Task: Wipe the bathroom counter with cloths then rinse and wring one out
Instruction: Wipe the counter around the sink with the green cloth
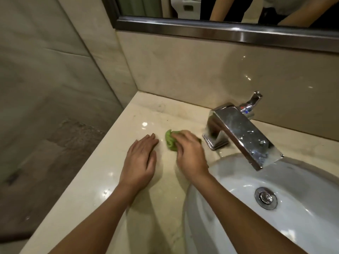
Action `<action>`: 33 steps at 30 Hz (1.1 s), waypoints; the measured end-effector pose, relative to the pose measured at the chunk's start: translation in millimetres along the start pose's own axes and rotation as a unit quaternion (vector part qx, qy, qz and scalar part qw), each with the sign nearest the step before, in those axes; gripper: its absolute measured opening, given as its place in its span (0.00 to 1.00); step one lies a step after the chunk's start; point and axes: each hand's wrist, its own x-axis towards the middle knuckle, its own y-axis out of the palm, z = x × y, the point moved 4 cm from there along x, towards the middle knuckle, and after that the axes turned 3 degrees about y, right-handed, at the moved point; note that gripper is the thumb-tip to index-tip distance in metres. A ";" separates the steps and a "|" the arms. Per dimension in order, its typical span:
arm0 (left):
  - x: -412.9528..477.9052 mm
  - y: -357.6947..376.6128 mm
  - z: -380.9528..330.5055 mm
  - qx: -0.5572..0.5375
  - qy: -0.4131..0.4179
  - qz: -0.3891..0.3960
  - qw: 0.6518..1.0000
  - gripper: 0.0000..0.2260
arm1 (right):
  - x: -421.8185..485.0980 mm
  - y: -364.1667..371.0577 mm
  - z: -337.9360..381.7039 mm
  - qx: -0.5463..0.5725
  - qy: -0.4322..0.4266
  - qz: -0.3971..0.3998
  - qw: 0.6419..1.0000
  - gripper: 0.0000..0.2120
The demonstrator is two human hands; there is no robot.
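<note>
The right hand's fingers (pixel 180 139) are bent down over one bunched green cloth (pixel 169 143) and hold it against the counter (pixel 102 180). The thumb is hidden, so how tightly they close is unclear. Only this one cloth is in view. It pokes out from under the fingertips toward 10 o'clock, and a small green edge shows on the hand's far side toward the tap. The right hand (pixel 191 156) lies over the rest of it, with the forearm running back toward 5 o'clock across the basin's rim.

The left hand's fingers (pixel 149 141) are straight and close together, flat on the stone and holding nothing. The left hand (pixel 140 159) rests palm down at 9 o'clock of the cloth, just beside it but not touching. Its forearm leads back toward 7 o'clock.

One chrome tap (pixel 238 132) stands at 3 o'clock of the cloth, close to it. Its flat spout slopes toward 4 o'clock over the basin, and its single lever (pixel 254 100) rises at 1 o'clock. One white basin (pixel 236 180) fills the 4 o'clock part of the view, with one metal drain (pixel 266 198) in its floor. At 12 o'clock one mirror's metal frame (pixel 220 32) runs above the stone backsplash.
</note>
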 end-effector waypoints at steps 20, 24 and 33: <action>-3.0 -12.4 10.6 -0.191 -0.095 -0.098 0.972 0.18 | -35.2 -15.0 3.3 0.019 -0.074 0.108 0.991 0.12; -2.8 -12.3 13.3 -0.224 -0.102 -0.108 0.963 0.18 | -45.9 20.7 34.4 0.042 -0.101 0.132 0.985 0.13; -3.5 -13.0 19.0 -0.239 -0.110 -0.101 0.959 0.16 | -101.9 -34.6 -12.9 0.076 -0.073 0.094 0.990 0.13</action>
